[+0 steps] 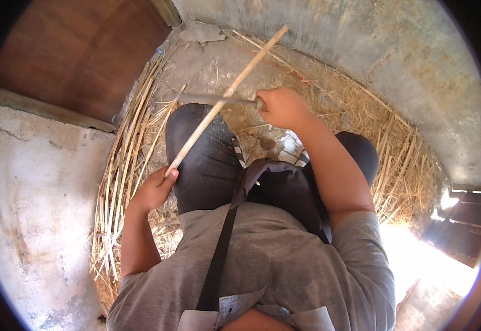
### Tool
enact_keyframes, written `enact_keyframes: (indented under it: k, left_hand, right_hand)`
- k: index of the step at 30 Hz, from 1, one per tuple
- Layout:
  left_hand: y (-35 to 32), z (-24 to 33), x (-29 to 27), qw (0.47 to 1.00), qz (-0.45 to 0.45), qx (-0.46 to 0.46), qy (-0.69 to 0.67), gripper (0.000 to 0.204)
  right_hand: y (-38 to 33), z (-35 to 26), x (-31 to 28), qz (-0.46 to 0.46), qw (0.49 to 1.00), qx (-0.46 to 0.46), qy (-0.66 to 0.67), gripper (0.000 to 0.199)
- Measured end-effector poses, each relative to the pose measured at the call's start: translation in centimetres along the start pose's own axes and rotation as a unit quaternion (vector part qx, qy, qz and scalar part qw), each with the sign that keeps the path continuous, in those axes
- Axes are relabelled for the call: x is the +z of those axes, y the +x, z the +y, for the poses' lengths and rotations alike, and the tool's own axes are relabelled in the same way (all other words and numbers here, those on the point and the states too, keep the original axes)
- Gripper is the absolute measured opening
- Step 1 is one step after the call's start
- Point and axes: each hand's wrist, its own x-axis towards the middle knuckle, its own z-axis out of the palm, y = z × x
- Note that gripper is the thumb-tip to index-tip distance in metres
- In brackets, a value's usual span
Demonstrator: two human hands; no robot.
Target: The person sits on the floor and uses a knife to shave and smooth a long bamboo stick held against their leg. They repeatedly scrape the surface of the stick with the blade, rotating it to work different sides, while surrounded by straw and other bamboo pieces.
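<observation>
My left hand is closed round the lower end of a pale bamboo strip, which slants up and away to the right over my left knee. In my right hand is the handle of a knife with a long, dark, narrow blade. The blade points left and crosses the strip about midway, seemingly against it; its tip is blurred near the thin strips. Both my knees are bent, and the left one lies just under the crossing.
Long thin split strips lie in a bundle along the left wall. Straw-like shavings heap up on the right beside a concrete wall. A brown wooden panel stands at the upper left. A flat grey piece lies at the far corner.
</observation>
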Motion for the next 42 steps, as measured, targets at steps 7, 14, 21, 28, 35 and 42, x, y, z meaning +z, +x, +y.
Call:
enact_keyframes:
  k: [7,14,21,28,35,42]
  left_hand:
    - [0.3,1.8,-0.6,0.997,0.005,-0.011,0.081,0.059]
    - [-0.1,1.0,0.0,0.989,0.046,0.042,0.136,0.052]
    - [0.0,1.0,0.3,0.985,0.068,0.029,0.153,0.051]
    - [0.2,1.6,0.3,0.976,0.063,0.057,0.201,0.048]
    - [-0.6,2.3,-0.3,0.971,0.059,0.037,0.227,0.046]
    - [0.3,1.8,0.0,0.973,0.054,0.053,0.216,0.044]
  right_hand:
    - [1.7,5.3,2.9,0.093,0.993,0.045,0.061,0.023]
    - [-0.1,-0.5,0.6,-0.002,1.0,0.009,-0.026,0.028]
    - [1.0,3.0,2.5,0.044,0.998,0.035,0.016,0.027]
    - [-0.4,-0.7,2.0,0.007,0.999,0.045,-0.014,0.031]
    - [1.4,4.3,1.6,0.031,0.995,0.094,0.004,0.034]
    - [0.0,4.3,0.3,-0.035,0.997,0.054,0.041,0.036]
